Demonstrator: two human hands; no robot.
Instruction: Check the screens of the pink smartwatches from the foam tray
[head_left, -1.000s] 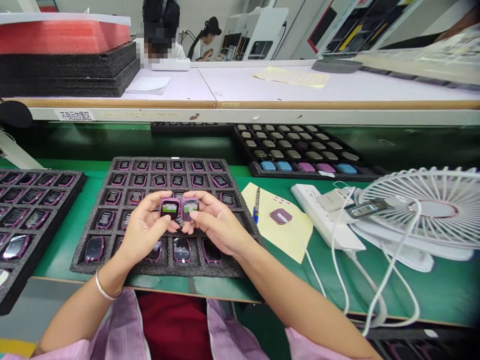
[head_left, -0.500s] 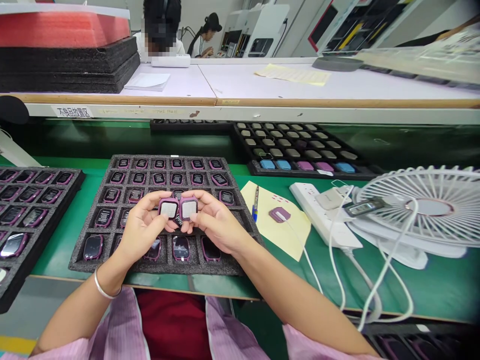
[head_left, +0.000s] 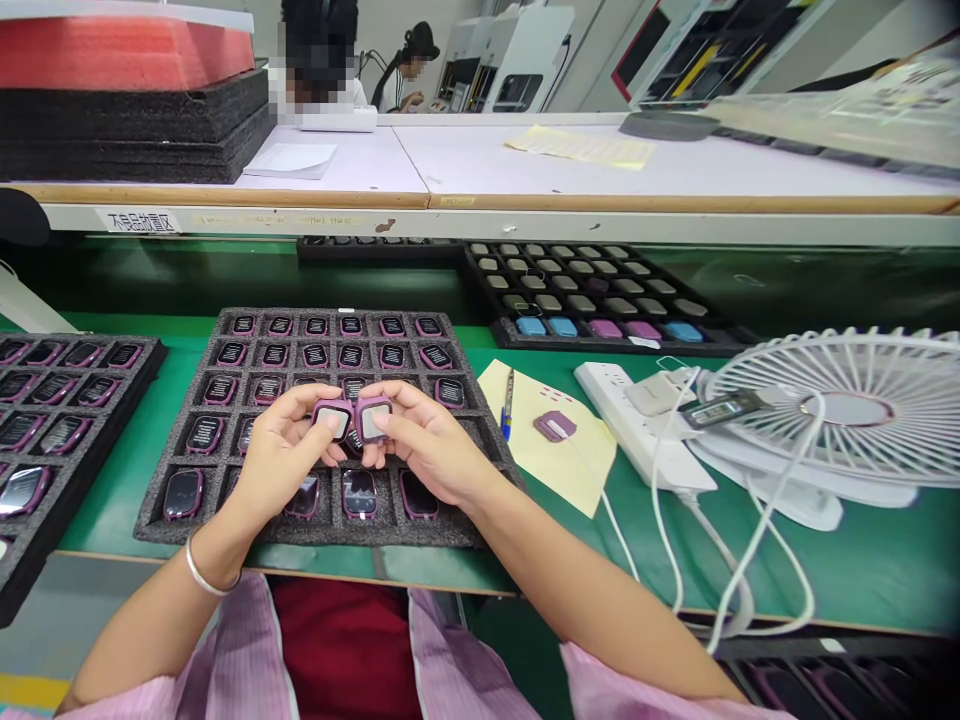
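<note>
My left hand (head_left: 281, 447) grips a purple-framed smartwatch case (head_left: 331, 420) with a pale, bright screen, its thumb on the face. Right beside it, my right hand (head_left: 427, 437) pinches a second purple smartwatch case (head_left: 373, 418), its thumb also over the screen. The two cases are held side by side, edges close together or touching; I cannot tell which. Both hands hover above a dark foam tray (head_left: 255, 535) whose compartments hold several similar purple watches, such as a watch (head_left: 361, 493) in the front row. Part of the tray is hidden behind my hands.
Another foam tray of watches (head_left: 56, 385) lies at the left. To the right are yellow paper (head_left: 577, 485), a pen (head_left: 508, 405), a purple charging piece (head_left: 555, 426), a power strip (head_left: 637, 425), loose white cables and a fan (head_left: 862, 410). A raised shelf (head_left: 480, 222) crosses behind.
Both watch cases stay in my hands, tilted slightly differently, and their screens now look plainer and greyer. The whole view has shifted a little.
</note>
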